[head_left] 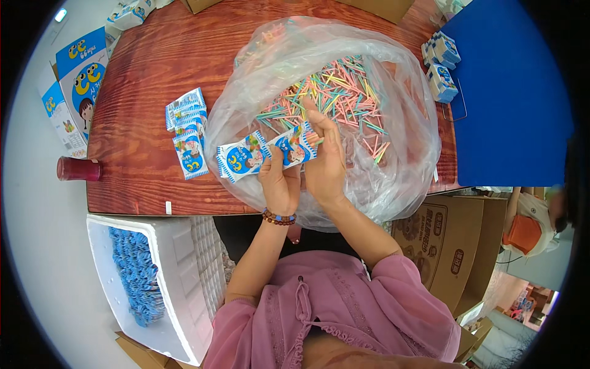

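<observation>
My left hand [280, 184], with beaded bracelets at its wrist, pinches a strip of blue-and-white sachets [236, 161] over the near left part of a large clear plastic bag [412, 166]. The strip's right end meets my right hand [326, 166]. A few pale pink and green sticks [314, 139] show at that end, against my right fingers; how far they sit inside the sachet I cannot tell. My right index finger points up and away. Beyond my hands, the bag lies spread open around a heap of thin pink, yellow and green sticks [347, 92].
More sachets [190, 132] overlap on the red wooden table [141, 92], left of the bag. A white foam box [175, 264] with blue packets stands at lower left. Also around are a red jar [80, 168], printed cartons [89, 80], a blue panel [504, 98] and a cardboard box [442, 246].
</observation>
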Demonstrator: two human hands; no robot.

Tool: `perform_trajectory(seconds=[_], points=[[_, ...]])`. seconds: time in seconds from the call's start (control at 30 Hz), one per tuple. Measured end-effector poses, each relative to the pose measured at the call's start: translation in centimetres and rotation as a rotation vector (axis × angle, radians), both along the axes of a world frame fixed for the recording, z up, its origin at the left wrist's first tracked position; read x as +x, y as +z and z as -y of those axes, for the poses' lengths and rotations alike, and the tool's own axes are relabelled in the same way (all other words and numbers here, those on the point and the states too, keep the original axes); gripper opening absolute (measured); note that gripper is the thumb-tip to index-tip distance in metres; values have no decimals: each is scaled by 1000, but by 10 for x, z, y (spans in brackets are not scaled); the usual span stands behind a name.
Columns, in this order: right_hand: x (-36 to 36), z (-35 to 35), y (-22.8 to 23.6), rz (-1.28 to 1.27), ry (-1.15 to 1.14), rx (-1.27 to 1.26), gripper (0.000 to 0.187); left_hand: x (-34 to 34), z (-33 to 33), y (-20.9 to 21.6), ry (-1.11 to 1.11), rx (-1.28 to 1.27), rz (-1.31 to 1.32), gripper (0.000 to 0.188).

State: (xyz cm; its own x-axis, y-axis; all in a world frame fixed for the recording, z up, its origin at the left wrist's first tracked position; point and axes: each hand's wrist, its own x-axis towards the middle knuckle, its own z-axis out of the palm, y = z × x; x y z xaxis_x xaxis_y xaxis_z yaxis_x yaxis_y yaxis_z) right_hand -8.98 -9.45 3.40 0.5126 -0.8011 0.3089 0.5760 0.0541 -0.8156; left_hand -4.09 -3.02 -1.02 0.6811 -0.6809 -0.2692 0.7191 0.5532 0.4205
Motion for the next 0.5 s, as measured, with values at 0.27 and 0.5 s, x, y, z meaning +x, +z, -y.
perform_trajectory(seconds=[0.27, 0.5], points=[[-3, -4, 14, -270, -78, -174, 41, 8, 1, 7, -16, -111, -47, 27], [-10, 7, 8, -551, 59, -310, 27, 15, -7, 6, -33, -268, -7, 26]])
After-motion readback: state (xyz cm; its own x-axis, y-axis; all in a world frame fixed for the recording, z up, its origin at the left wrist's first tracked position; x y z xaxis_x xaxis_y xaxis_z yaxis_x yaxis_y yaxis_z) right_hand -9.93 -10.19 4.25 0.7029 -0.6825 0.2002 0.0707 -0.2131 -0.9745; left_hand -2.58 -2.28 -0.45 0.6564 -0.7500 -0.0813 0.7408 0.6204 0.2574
